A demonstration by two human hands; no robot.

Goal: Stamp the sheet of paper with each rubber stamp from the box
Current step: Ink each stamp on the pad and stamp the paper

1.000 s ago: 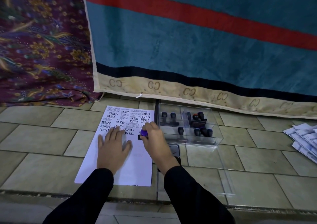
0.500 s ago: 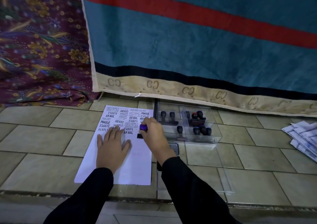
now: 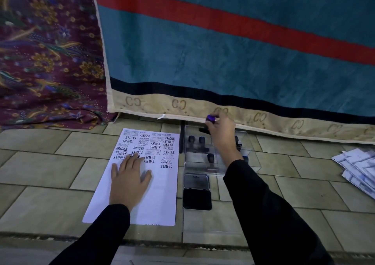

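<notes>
Both hands were busy. The left hand [image 3: 129,181] lay flat, fingers straight and spread, pressing on the sheet of paper [image 3: 160,200], which lay on the tiled floor [image 3: 50,163] just left of the clear box [image 3: 252,157]. The right hand [image 3: 221,136] pinched the purple-handled stamp [image 3: 210,118] by its knob and held it in the air over the box's far edge, clear of the paper. Other dark-handled stamps [image 3: 191,139] stood upright inside the box, some partly hidden behind the right wrist. An open ink pad [image 3: 196,202] sat just on the near side of the box. The end of the sheet level with the box's far side was crowded with prints (FRAGILE, AIR MAIL, SAMPLE, AMENDED), while the part nearer the person was bare.

Judging by that, the step in hand looked like setting this stamp back in the box before choosing another. Done well, the stamp would go down into a free spot, rubber face down, without toppling its neighbours. It would also sit apart from those not yet used, so that none was repeated or missed. The left palm would need to bear on the sheet so it could not slide. A fresh stamp would then want a firm dab on the pad and a straight, level press onto the bare part.
</notes>
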